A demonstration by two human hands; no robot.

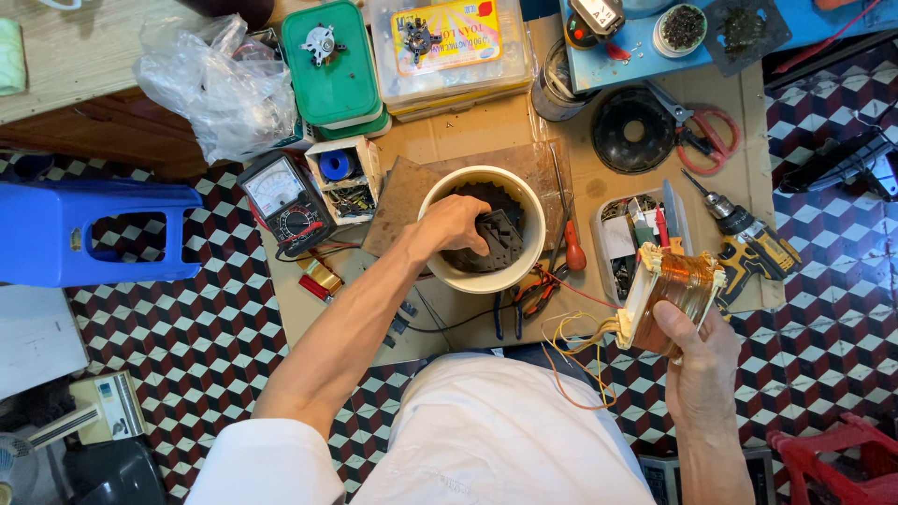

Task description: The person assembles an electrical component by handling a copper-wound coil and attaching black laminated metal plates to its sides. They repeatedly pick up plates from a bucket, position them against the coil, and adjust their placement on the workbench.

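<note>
A: Seen from overhead: a person seated on a checkered floor at a cardboard-covered work area. Where are the hands?

B: The left hand (pixel 456 224) reaches into a white bucket (pixel 432 201), fingers curled on dark metal plates (pixel 500 238) heaped inside. Whether they are fully clamped on a plate I cannot tell; the fingertips are hidden among them.

A: And the right?

B: The right hand (pixel 697 351) is closed around a coil (pixel 675 292), copper-coloured winding on a pale frame. It is held up off the cardboard, just right of the bucket, tilted with one end of the frame toward the person, probably so that end stays in view.

A: Why so close together?

B: The bucket sits dead centre, directly ahead of the lap, so plates are within reach while the coil stays in the other hand. Yellow and orange leads (pixel 571 341) trail loose from the coil toward the lap.

A: What else lies around?

B: A meter (pixel 285 201) to the left of the bucket, a red-handled screwdriver (pixel 571 245) just right of it, a tray of small parts (pixel 622 245) behind the coil, a drill (pixel 753 238) and scissors (pixel 706 131) further right, all ringed within arm's reach
</note>
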